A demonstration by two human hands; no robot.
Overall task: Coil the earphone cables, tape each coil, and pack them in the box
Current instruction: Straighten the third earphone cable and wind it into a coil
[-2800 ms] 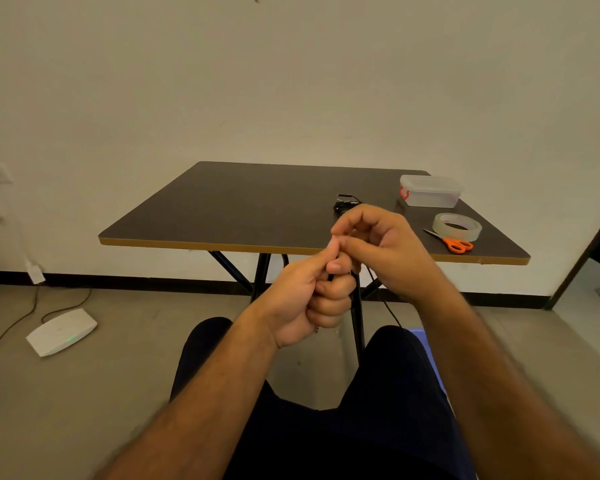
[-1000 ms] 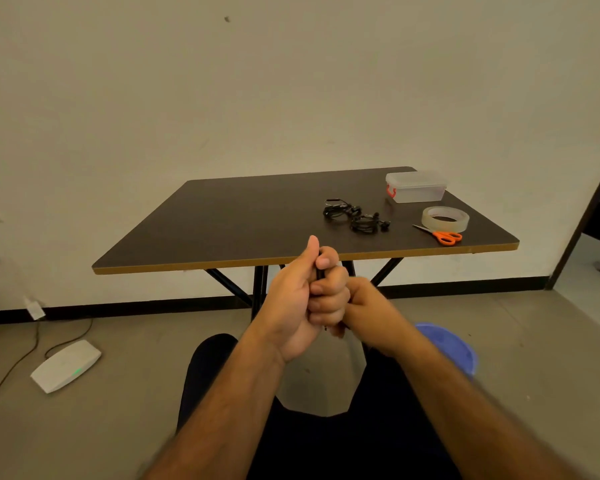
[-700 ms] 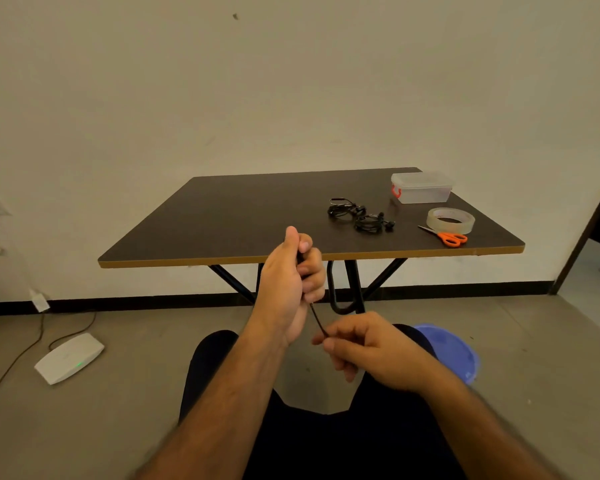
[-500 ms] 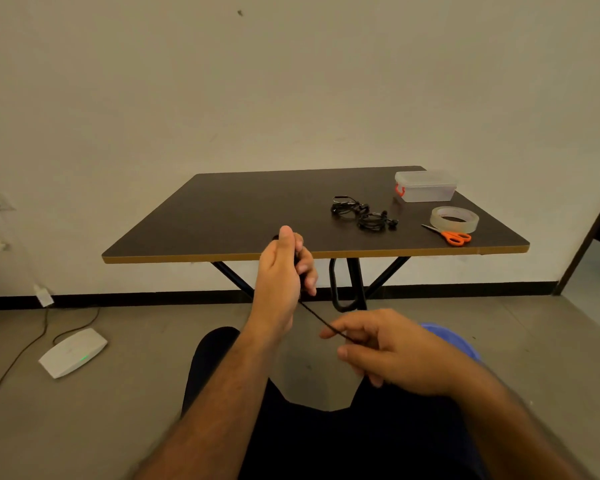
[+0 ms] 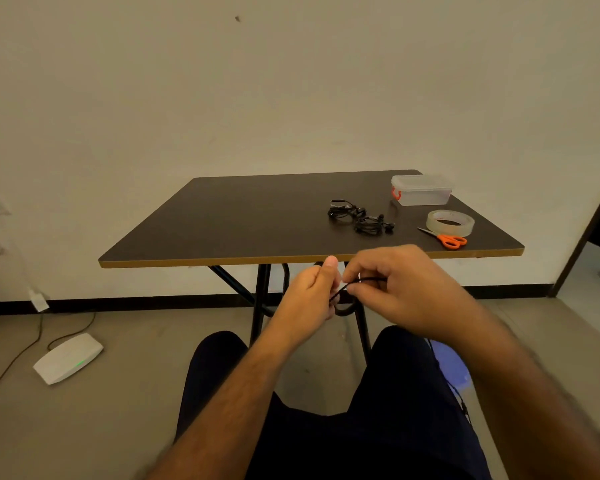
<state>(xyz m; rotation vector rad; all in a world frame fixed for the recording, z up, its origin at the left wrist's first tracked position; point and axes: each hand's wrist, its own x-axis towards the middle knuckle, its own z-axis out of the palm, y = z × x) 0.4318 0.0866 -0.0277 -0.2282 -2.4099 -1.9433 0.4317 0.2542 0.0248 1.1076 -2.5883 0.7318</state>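
While both hands sit at frame centre, just below the table (image 5: 243,230) edge, I note the left hand (image 5: 312,296) curled around a black earphone cable (image 5: 343,289), thumb up. Right hand (image 5: 406,289) pinches the same cable between thumb and fingertips, touching the left. A loop of cable hangs beneath the hands. On the tabletop, right of centre: two coiled earphones (image 5: 359,218) side by side. Clear lidded box (image 5: 421,194) at the far right corner; tape roll (image 5: 450,222) nearer, orange-handled scissors (image 5: 445,238) just beside it. White device (image 5: 68,357) on the floor, lower left.
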